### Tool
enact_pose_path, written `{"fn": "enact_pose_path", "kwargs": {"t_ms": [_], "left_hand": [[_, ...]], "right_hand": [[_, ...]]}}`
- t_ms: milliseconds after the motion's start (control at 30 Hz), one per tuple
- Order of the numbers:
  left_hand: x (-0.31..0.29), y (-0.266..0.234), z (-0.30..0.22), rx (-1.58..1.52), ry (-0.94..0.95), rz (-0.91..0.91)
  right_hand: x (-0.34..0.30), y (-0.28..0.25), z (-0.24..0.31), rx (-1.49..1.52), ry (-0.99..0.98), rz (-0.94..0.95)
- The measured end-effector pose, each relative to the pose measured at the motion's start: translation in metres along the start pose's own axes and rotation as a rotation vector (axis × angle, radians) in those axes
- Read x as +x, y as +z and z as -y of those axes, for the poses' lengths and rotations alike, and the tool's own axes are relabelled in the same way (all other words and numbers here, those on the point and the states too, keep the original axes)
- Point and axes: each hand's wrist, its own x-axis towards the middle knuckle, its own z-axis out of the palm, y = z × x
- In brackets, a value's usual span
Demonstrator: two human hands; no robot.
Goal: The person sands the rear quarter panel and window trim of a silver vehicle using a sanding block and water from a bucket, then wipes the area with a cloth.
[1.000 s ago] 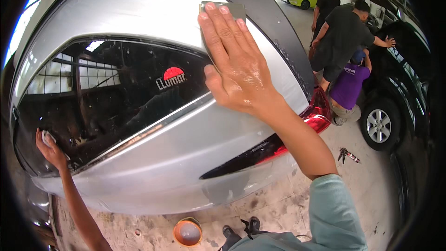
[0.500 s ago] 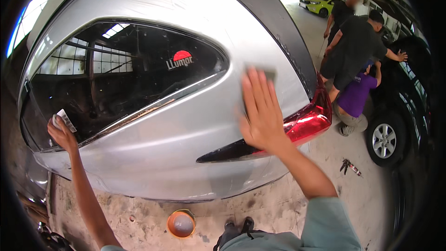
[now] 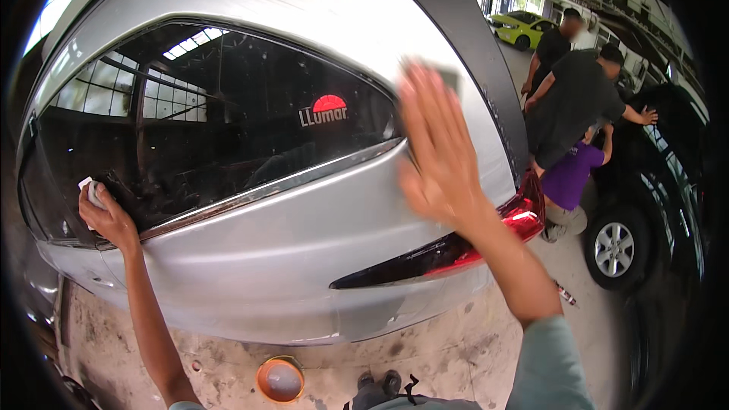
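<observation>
- Your right hand [image 3: 439, 148] shifted up since the last frame, now beside the window's rear tip; left stays at lower left.
- Right: fingers straight over a dark flat pad [image 3: 454, 80], upper centre; blurred, can't tell if you're gripping it.
- Left hand [image 3: 110, 216]: fingers closed round a white piece [image 3: 95, 195], by the window's lower edge.
- Edges: right hand sits between dark window [image 3: 220, 129] and dark spoiler [image 3: 463, 30]; bare silver panel [image 3: 304, 250] between your hands.
- Container: orange bucket [image 3: 266, 393], bottom centre-left, cloudy liquid [image 3: 283, 380] inside.
- Surface: silver panel shiny, red tail lamp [image 3: 524, 212] right of centre.
- Room: stained floor [image 3: 425, 334] below; people in dark and purple shirts by a black vehicle [image 3: 668, 152], right.
</observation>
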Motion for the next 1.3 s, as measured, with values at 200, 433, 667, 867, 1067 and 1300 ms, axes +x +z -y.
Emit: {"fn": "enact_pose_path", "kwargs": {"t_ms": [200, 433, 667, 867, 1067, 1300], "left_hand": [[-0.001, -0.002, 0.009, 0.003, -0.062, -0.005], [-0.001, 0.006, 0.006, 0.005, 0.006, -0.004], [0.004, -0.011, 0.0, 0.06, 0.092, -0.026], [-0.005, 0.003, -0.007, -0.012, -0.01, 0.008], [-0.003, -0.009, -0.002, 0.004, 0.012, -0.007], [-0.005, -0.002, 0.002, 0.004, -0.003, 0.034]], "right_hand": [[0.027, -0.002, -0.003, 0.028, -0.112, 0.07], [0.098, 0.015, 0.037, 0.002, -0.263, -0.081], [0.032, 0.005, 0.016, -0.041, -0.134, 0.082], [0.153, 0.042, 0.051, 0.031, -0.334, -0.226], [0.07, 0.007, 0.025, -0.03, -0.257, 0.029], [0.196, 0.038, 0.014, 0.128, -0.198, -0.213]]}}
